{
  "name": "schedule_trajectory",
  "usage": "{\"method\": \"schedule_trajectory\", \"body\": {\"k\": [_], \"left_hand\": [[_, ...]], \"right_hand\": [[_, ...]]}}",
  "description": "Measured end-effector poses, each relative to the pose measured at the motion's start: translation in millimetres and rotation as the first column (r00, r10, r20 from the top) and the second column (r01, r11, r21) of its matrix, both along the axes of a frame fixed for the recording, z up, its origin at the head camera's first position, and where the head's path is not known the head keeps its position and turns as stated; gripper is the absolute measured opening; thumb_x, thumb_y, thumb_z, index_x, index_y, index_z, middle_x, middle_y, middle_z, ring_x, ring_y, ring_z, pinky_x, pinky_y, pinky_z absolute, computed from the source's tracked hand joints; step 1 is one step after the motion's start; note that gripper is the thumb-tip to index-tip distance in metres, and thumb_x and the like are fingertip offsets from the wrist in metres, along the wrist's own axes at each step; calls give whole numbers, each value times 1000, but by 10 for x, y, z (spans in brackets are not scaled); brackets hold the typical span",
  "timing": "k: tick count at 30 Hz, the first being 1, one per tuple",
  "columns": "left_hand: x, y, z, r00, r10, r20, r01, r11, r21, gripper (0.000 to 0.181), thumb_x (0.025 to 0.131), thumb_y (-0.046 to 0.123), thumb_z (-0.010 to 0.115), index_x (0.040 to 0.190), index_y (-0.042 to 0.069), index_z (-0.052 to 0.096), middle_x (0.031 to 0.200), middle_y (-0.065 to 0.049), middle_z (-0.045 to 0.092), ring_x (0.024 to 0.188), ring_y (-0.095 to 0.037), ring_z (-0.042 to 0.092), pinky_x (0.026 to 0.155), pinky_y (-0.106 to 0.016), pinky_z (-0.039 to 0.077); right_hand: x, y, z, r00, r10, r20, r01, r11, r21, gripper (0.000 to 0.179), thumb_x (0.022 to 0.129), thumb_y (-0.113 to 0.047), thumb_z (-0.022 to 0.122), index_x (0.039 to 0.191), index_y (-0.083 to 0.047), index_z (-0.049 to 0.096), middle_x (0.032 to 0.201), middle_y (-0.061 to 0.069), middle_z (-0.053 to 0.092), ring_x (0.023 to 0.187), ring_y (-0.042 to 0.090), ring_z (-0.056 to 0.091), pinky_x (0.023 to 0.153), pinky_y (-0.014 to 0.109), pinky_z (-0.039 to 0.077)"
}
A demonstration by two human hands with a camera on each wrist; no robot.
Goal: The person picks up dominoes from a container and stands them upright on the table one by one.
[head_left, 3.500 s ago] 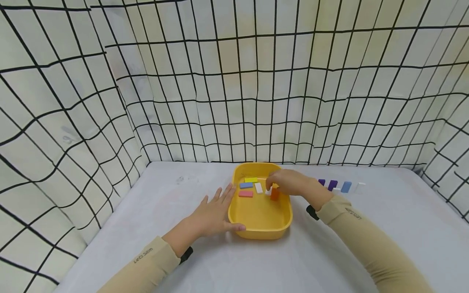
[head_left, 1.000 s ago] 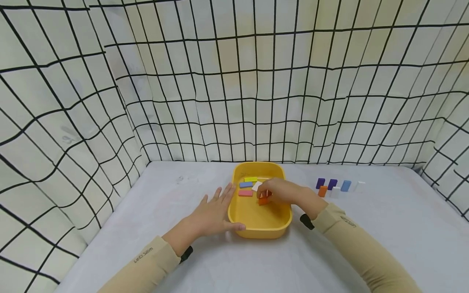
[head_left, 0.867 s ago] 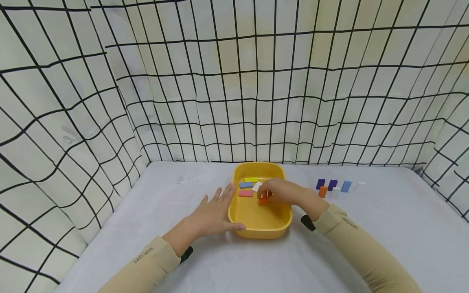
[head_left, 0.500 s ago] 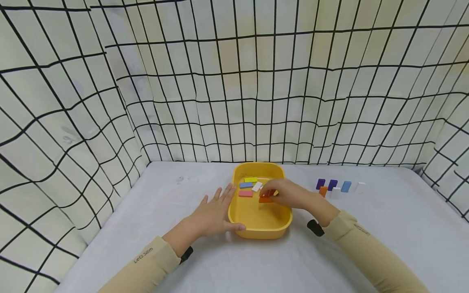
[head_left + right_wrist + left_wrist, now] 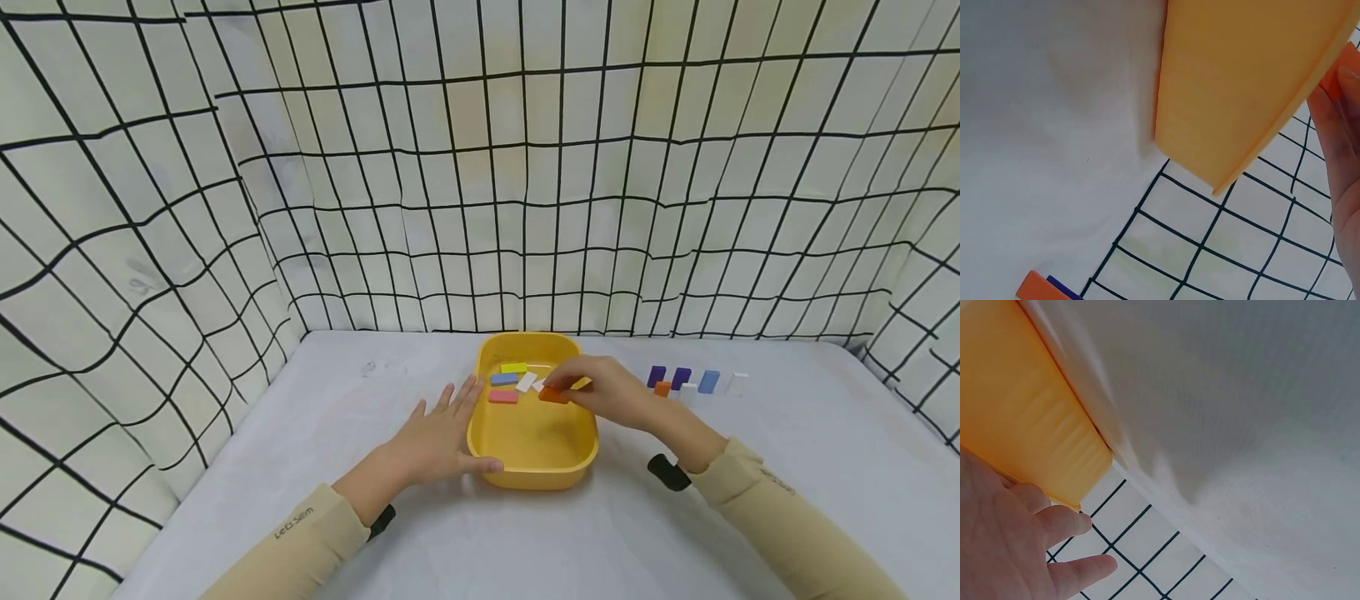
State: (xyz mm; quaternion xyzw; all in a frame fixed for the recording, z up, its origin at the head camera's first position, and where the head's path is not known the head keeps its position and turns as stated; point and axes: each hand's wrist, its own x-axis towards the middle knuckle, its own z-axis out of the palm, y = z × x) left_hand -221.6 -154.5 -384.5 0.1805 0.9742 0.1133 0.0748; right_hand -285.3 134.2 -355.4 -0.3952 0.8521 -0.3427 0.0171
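A yellow plastic tray (image 5: pixel 536 479) sits on the table. My right hand (image 5: pixel 611 392) pinches an orange domino (image 5: pixel 553 395) between thumb and fingers, over the tray's right half; in the right wrist view the domino shows above the tray rim. With fingers spread, my left hand (image 5: pixel 435 442) rests against the tray's left side, its thumb by the front left corner. Inside lie a yellow domino (image 5: pixel 513 368), a blue domino (image 5: pixel 504 379), a pink domino (image 5: pixel 503 397) and a white domino (image 5: pixel 527 382). Another white piece is partly hidden by my right fingers.
Right of the tray, several dominoes stand upright: two purple, the nearer a purple domino (image 5: pixel 681 378), a light blue domino (image 5: pixel 708 382), a white domino (image 5: pixel 737 384), and an orange domino (image 5: pixel 662 389) partly covered by my right arm. Black-grid netting (image 5: pixel 525 208) surrounds the white table (image 5: pixel 375 367).
My right hand has lifted the orange domino from the tray floor and moved slightly right and away from me. A white piece beneath it has come into sight. My left hand stays put.
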Motion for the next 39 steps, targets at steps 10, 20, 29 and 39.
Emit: {"method": "schedule_trajectory", "body": {"k": [10,20,29,39], "left_hand": [[-6,1,-3,1000,-3,5,3,1000,10,121,84,77,64,166,11,5,172,-5,4,155,-39,12,117,-69,12],[18,9,-7,1000,-11,1,11,1000,20,120,84,76,65,166,10,7,172,-7,6,155,-40,13,117,-70,13],[16,5,20,1000,1,5,-1,1000,28,120,84,74,66,166,9,8,172,-7,6,155,-40,13,117,-70,13],[2,4,5,1000,5,12,-5,1000,15,121,84,76,66,166,11,6,172,-5,4,155,-38,11,118,-68,12]], "right_hand": [[101,198,61,998,-68,4,68,991,-117,26,93,6,70,116,-6,73,110,2,74,103,24,69,84,35,60],[160,430,-39,992,-121,40,126,976,-178,25,94,2,72,116,-7,73,111,3,73,104,24,70,84,32,59],[147,697,-79,987,-153,56,161,966,-203,33,95,1,70,128,-4,69,118,10,71,105,30,67,86,24,56],[138,985,-78,980,-175,94,192,956,-221,29,98,1,66,127,-1,68,116,14,69,94,23,69,80,30,59]]}}
